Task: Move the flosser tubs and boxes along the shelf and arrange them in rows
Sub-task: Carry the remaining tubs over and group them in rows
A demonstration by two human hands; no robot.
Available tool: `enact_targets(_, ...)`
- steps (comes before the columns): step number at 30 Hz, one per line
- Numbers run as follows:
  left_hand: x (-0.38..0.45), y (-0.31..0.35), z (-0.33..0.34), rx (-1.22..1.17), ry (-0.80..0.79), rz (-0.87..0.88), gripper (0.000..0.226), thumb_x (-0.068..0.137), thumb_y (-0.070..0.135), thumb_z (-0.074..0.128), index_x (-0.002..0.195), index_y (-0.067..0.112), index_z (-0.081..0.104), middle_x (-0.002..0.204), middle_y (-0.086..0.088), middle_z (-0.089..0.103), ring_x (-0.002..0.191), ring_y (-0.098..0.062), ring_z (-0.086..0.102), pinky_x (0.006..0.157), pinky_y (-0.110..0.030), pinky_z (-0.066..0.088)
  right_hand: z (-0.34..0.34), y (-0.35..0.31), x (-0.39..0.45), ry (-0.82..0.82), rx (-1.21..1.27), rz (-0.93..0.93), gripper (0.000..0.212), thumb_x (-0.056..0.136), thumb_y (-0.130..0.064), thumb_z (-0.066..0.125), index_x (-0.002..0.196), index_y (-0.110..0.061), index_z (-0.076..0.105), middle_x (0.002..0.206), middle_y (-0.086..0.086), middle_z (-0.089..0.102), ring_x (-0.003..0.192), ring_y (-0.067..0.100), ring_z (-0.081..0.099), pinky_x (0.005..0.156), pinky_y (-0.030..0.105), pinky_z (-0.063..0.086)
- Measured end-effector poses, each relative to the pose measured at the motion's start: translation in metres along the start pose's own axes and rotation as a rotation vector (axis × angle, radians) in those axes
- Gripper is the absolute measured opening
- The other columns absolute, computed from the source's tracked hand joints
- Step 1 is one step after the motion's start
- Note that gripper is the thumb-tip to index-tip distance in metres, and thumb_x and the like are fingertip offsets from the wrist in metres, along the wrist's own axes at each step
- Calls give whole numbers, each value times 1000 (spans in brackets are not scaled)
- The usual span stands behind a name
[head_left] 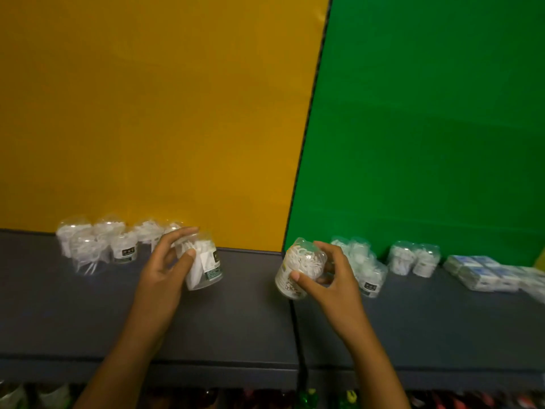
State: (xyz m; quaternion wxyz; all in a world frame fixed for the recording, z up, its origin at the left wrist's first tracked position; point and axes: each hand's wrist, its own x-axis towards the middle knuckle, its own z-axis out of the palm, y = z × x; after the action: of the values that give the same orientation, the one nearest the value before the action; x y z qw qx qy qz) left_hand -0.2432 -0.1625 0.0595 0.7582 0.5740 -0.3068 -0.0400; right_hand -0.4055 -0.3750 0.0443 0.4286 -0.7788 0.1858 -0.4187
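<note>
My left hand grips a clear flosser tub with a white and dark label, held a little tilted over the dark shelf. My right hand grips a second flosser tub, tipped with its clear lid toward me. Several tubs stand grouped at the back left under the yellow wall. More tubs sit just right of my right hand, with two further tubs beyond them. White and blue boxes lie at the far right.
The shelf has a vertical seam between its two sections, below the join of the yellow panel and green panel. A lower shelf with colourful items shows along the bottom edge.
</note>
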Motion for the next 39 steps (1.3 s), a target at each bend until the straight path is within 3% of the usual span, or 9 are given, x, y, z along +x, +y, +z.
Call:
enact_targets(3, -22, 3, 42, -55, -13, -47, 27, 98, 14, 48, 117, 31, 59, 121, -2, 63, 98, -22, 65, 75, -35, 54, -49, 7, -12, 22, -20, 4, 59, 75, -24, 84, 124, -33, 52, 125, -7, 55, 109, 7, 58, 86, 29, 56)
enact_targets(6, -47, 3, 87, -114, -28, -116, 27, 95, 11, 50, 118, 21, 59, 116, -7, 67, 104, -29, 65, 87, -49, 52, -100, 12, -25, 41, -63, 1, 60, 74, -22, 84, 124, -32, 53, 125, -9, 54, 107, 2, 57, 84, 21, 53)
enact_targets(8, -64, 4, 117, -139, -41, -119, 25, 92, 12, 56, 115, 20, 61, 114, -7, 69, 105, -29, 65, 86, -43, 54, -132, 16, -33, 50, -104, -4, 61, 74, -25, 84, 125, -33, 52, 127, -8, 52, 109, 3, 56, 84, 20, 52)
enact_targets(10, -81, 4, 146, -147, -64, -119, 25, 86, 14, 62, 111, 20, 63, 110, -7, 71, 102, -27, 67, 80, -36, 56, -163, 23, -43, 55, -133, -2, 60, 75, -28, 83, 125, -35, 51, 129, -9, 51, 111, 5, 55, 86, 24, 53)
enact_targets(13, -105, 6, 186, -158, -113, -145, 28, 81, 13, 69, 108, 19, 64, 106, -5, 72, 97, -24, 69, 79, -39, 58, -205, 32, -59, 67, -151, 7, 59, 76, -30, 83, 125, -36, 51, 126, -10, 51, 112, 4, 55, 89, 30, 53)
enact_targets(18, -130, 11, 239, -152, -172, -137, 35, 74, 11, 73, 107, 14, 64, 104, -5, 72, 93, -17, 70, 78, -30, 58, -262, 41, -77, 95, -187, 34, 58, 76, -31, 82, 123, -38, 51, 122, -11, 51, 110, 2, 55, 87, 28, 53)
enact_targets(29, -126, 9, 306, -141, -242, -65, 32, 83, 3, 66, 114, 10, 63, 105, 8, 71, 89, 4, 67, 64, -7, 50, -315, 69, -59, 127, -234, 50, 59, 76, -31, 82, 125, -38, 50, 125, -13, 49, 111, 5, 55, 85, 26, 54)
enact_targets(37, -70, -26, 336, -100, -230, -49, 30, 83, 12, 68, 110, 23, 62, 112, 0, 70, 101, -13, 68, 79, -33, 59, -321, 104, 0, 80, -235, 55, 63, 78, -30, 81, 130, -37, 47, 126, -20, 47, 112, 0, 53, 82, 18, 53)
enact_targets(39, -52, -33, 344, -101, -226, -39, 29, 83, 8, 67, 109, 18, 62, 110, 1, 70, 100, -11, 68, 78, -28, 59, -319, 112, 21, 68, -223, 53, 63, 77, -29, 82, 128, -39, 45, 124, -24, 49, 111, -2, 53, 79, 11, 50)
